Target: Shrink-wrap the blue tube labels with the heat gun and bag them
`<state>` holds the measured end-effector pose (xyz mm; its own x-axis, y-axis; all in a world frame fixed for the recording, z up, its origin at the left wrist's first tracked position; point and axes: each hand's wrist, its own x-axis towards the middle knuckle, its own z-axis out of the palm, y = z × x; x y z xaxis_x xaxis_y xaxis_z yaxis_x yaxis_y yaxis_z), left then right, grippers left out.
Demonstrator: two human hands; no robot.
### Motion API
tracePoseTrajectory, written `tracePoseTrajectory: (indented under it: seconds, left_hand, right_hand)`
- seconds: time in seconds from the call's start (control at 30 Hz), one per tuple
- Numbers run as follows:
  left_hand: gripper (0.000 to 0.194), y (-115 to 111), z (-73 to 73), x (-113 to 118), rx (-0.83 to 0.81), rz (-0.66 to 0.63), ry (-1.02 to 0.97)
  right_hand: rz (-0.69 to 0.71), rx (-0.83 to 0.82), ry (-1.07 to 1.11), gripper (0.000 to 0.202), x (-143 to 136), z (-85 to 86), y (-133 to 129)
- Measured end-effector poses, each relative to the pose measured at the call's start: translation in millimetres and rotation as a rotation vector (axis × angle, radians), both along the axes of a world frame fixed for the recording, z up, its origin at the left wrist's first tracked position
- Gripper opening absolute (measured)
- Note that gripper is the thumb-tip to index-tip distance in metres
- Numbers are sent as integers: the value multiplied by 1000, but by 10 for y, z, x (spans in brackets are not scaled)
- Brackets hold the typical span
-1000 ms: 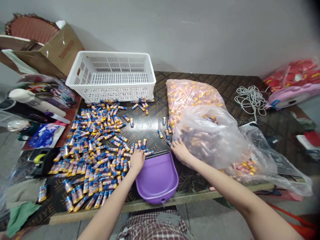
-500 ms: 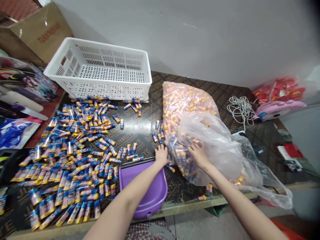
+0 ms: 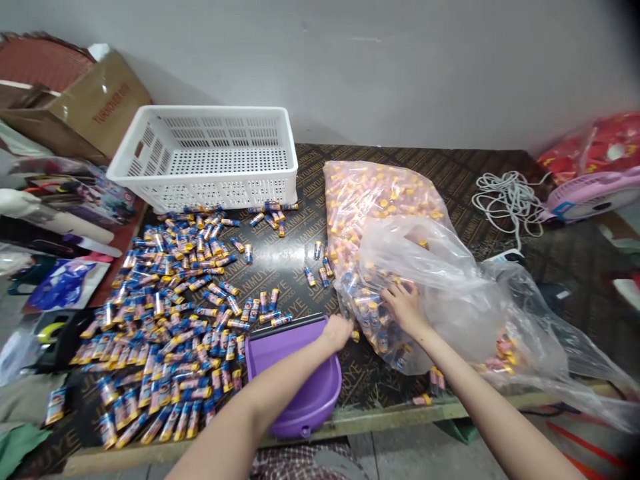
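My left hand [image 3: 337,332] is at the right back corner of a purple dustpan [image 3: 295,373], beside the bag's lower edge. Its fingers are curled downward, and what they hold, if anything, is hidden. A small blue-and-yellow capped tube [image 3: 355,336] lies just right of it. With bent fingers my right hand [image 3: 404,310] grips the clear plastic bag [image 3: 385,190], which is full of similar pink tubes with yellow caps. Many loose tubes [image 3: 190,320] are spread over the dark table on the left. A few more tubes [image 3: 324,277] lie against the bag's left side.
A white plastic basket [image 3: 215,183] stands at the back left, beside a cardboard box [image 3: 110,100]. Further right are a coiled white cable [image 3: 507,200], a pink fan [image 3: 595,193] and red packages [image 3: 585,147]. The table's wooden front edge [image 3: 380,417] runs below the dustpan.
My left hand has moved slightly right and toward me, and its spread fingers have curled in. My right hand stays on the bag. The whole view has shifted a little.
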<state>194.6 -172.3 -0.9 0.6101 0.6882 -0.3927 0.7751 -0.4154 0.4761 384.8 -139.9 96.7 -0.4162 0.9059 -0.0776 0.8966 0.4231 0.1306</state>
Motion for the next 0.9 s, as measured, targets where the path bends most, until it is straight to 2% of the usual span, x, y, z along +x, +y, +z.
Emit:
tracePoseTrajectory:
  seconds: [0.1,0.2,0.27,0.4,0.5,0.63,0.7,0.77,0.83,0.9]
  left_hand:
    - [16,-12,22,143,-9,-42,17]
    - [18,8,134,74,2,-29,23]
    - [20,-17,244,-126,10,16,44]
    - [21,-209,393,-735,-18,160,163]
    - [21,-462,377,-1130,-87,255,258]
    - [25,-799,326,-1423,-183,309,308]
    - [30,-903,344,-1515,-193,318,295]
    - [31,-956,367,-1609,-104,340,256]
    - [42,-980,344,-1723,68,385,247]
    - [64,-997,244,-1859,206,425,316]
  right_hand:
    - [21,20,3,7,43,-41,18]
    - [19,43,6,8,48,-55,23]
    - [10,63,6,10,1,-55,-8]
    - [39,55,-15,15,-240,-69,-171]
    - [74,-8,-23,18,-491,-77,-315]
    - [55,-75,20,16,-884,-20,-384]
    - [98,-85,106,16,-1139,-2,-302]
    - [133,-88,205,25,-1421,-50,-99]
    - [77,-105,274,37,-1681,-191,234]
    - [-37,-121,304,47,-1866,-410,658]
